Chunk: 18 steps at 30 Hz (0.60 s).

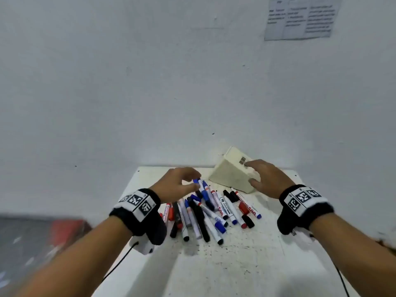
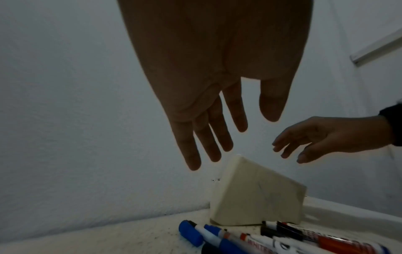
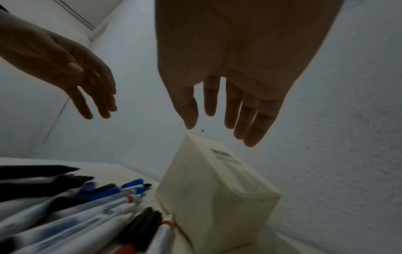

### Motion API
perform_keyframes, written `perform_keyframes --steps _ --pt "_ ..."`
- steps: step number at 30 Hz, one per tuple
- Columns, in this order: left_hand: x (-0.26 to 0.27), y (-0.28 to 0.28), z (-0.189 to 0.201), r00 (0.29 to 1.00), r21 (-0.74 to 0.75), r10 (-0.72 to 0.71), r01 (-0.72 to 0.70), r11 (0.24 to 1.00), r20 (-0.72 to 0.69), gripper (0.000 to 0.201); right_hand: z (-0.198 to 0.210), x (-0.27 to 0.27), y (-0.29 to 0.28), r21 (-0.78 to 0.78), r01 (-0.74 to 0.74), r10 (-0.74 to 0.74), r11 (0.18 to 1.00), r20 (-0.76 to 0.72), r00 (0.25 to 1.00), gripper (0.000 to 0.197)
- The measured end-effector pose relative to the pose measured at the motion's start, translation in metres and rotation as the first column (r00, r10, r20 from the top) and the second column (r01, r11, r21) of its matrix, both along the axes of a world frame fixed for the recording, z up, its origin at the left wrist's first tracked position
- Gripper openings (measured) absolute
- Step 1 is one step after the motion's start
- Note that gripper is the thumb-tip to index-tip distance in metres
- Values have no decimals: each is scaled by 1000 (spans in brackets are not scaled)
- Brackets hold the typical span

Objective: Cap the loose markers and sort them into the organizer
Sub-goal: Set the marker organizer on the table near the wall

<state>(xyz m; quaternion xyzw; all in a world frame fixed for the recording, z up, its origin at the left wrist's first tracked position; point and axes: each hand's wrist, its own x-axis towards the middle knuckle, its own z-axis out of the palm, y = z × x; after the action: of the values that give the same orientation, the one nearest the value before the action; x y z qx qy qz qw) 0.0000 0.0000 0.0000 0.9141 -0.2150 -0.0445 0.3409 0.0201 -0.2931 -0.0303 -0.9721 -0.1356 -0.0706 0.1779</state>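
A heap of whiteboard markers (image 1: 205,211) with blue, black and red caps lies on the white table (image 1: 235,264). A cream box-shaped organizer (image 1: 229,176) stands tilted at the table's back right, barcode label on top. My left hand (image 1: 190,181) hovers over the far end of the heap; in the left wrist view its fingers (image 2: 217,137) are straight and hold nothing. My right hand (image 1: 252,172) is spread just over the organizer (image 3: 217,197), fingers (image 3: 250,116) extended, and I cannot tell whether it touches. Blue-capped markers (image 2: 195,235) lie below the left hand.
The table stands against a pale wall (image 1: 150,93) with a printed sheet (image 1: 300,16) high at the right. A blurred dark and red object (image 1: 64,230) sits off the table's left side. Thin black cables (image 1: 120,262) hang from both wrist bands.
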Motion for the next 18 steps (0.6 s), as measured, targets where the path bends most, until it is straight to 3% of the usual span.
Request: perform_keyframes --steps 3,7,12,16,18 --pt "41 -16 -6 1000 -11 12 -12 1000 -26 33 -11 38 -7 89 109 -107 990 -23 994 70" --pt "89 -45 -19 995 69 -23 29 997 -93 48 -33 75 -13 90 137 -114 986 -222 968 105" --pt "112 -70 -51 986 123 -85 102 987 -141 77 -50 88 -20 209 171 -113 963 -264 958 102" --pt "125 -72 -59 990 27 -59 63 998 -128 79 -38 85 -35 343 163 -108 925 -176 978 93" --pt "129 -70 -56 996 -69 1 -7 998 -92 85 -24 75 -45 480 203 -126 854 -188 974 82"
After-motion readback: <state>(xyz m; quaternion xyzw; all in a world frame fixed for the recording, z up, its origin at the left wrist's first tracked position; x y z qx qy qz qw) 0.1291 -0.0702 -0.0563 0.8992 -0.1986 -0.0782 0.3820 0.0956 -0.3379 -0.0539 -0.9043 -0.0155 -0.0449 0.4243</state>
